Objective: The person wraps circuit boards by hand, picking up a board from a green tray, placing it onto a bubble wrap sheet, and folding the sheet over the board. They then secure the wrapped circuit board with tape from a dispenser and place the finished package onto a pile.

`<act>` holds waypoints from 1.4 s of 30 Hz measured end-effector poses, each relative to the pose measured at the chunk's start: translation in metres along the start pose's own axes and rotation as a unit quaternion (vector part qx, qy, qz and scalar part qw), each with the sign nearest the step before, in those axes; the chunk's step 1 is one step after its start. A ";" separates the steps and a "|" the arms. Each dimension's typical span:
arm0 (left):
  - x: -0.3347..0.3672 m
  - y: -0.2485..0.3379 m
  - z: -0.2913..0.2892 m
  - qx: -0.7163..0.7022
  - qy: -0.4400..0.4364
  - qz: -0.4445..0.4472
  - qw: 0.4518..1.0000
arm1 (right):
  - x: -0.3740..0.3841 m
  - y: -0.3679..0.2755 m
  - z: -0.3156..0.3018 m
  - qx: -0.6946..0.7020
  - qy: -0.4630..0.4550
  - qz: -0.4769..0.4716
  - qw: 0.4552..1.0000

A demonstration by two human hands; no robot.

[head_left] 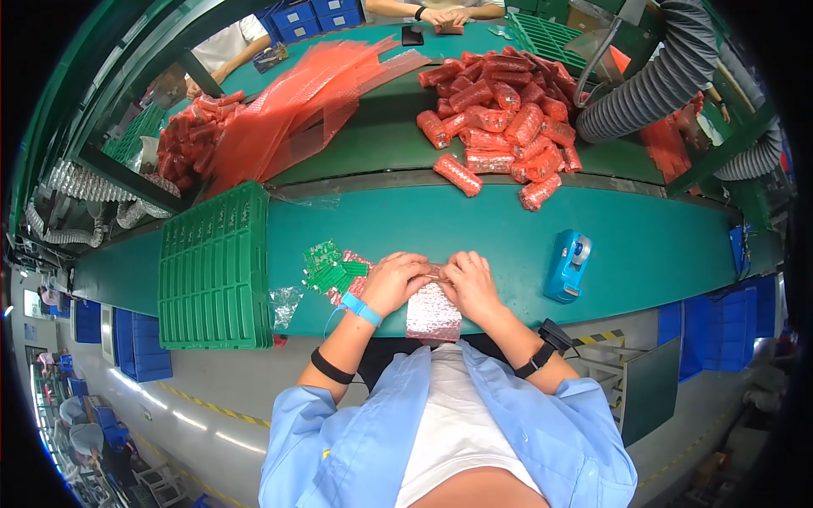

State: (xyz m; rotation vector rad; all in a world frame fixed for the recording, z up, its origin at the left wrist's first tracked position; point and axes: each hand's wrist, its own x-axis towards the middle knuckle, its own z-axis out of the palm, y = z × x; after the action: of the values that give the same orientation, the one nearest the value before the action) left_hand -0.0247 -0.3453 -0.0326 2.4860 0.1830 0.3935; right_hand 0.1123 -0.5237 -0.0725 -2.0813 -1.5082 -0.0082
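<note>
My left hand [393, 281] and my right hand [471, 285] meet at the near edge of the green table [474, 233], both gripping the top of a pink bubble-wrap pouch [432, 313] that hangs down toward my body. Fingers of both hands are curled over its upper edge. Just left of my left hand lies a small heap of green circuit boards [332, 273] on pink wrap. A blue strap circles my left wrist, and black bands sit on both forearms.
A green slotted tray [213, 267] lies at the left. A blue tape dispenser [567, 265] stands to the right. Beyond, a pile of red wrapped rolls [500, 118] and loose red bags [305, 102] rest on the belt. Other people's hands [445, 15] work at the far side.
</note>
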 end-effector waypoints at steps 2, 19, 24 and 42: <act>-0.007 -0.006 0.006 0.015 0.011 0.017 1.000 | -0.004 0.000 -0.009 0.040 0.008 -0.009 0.999; -0.026 -0.004 0.030 0.073 0.092 0.053 0.992 | -0.007 0.005 0.000 0.028 0.066 -0.025 0.997; -0.034 -0.020 -0.007 0.099 0.147 -0.031 0.984 | -0.008 0.006 -0.002 0.046 0.063 0.006 0.997; -0.039 -0.035 -0.090 0.167 -0.049 -0.110 0.979 | -0.004 0.006 0.000 0.093 0.047 0.043 0.994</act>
State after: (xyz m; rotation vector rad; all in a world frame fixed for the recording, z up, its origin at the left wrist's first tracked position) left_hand -0.0922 -0.2763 0.0068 2.7663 0.5147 0.1547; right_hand 0.1161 -0.5283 -0.0768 -1.9667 -1.3103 0.0630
